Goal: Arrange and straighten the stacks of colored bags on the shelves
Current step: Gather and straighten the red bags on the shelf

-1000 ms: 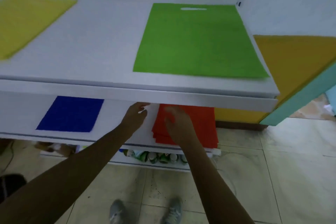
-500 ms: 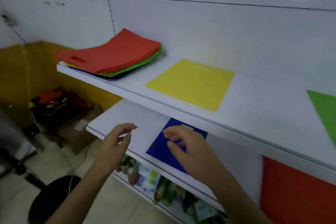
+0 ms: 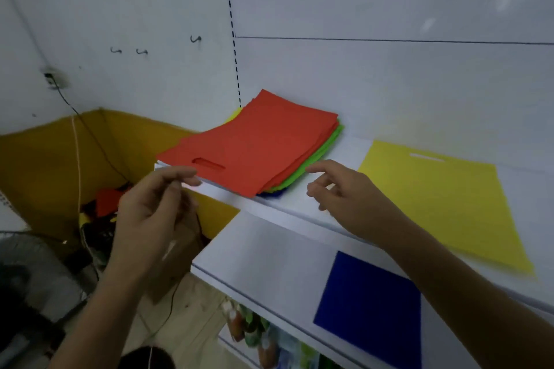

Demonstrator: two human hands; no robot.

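Up on the far-left end of the upper shelf (image 3: 287, 213), the stack of bags (image 3: 257, 144) lies flat, its long axis running from near-left to far-right, the handle slot (image 3: 208, 164) at the near end. Red bags top it; green, yellow and blue edges peek out crookedly beneath. Left hand (image 3: 150, 213) hovers at the near corner, fingers loosely curled, holding nothing. Right hand (image 3: 347, 192) reaches beside the stack's right edge, fingers spread.
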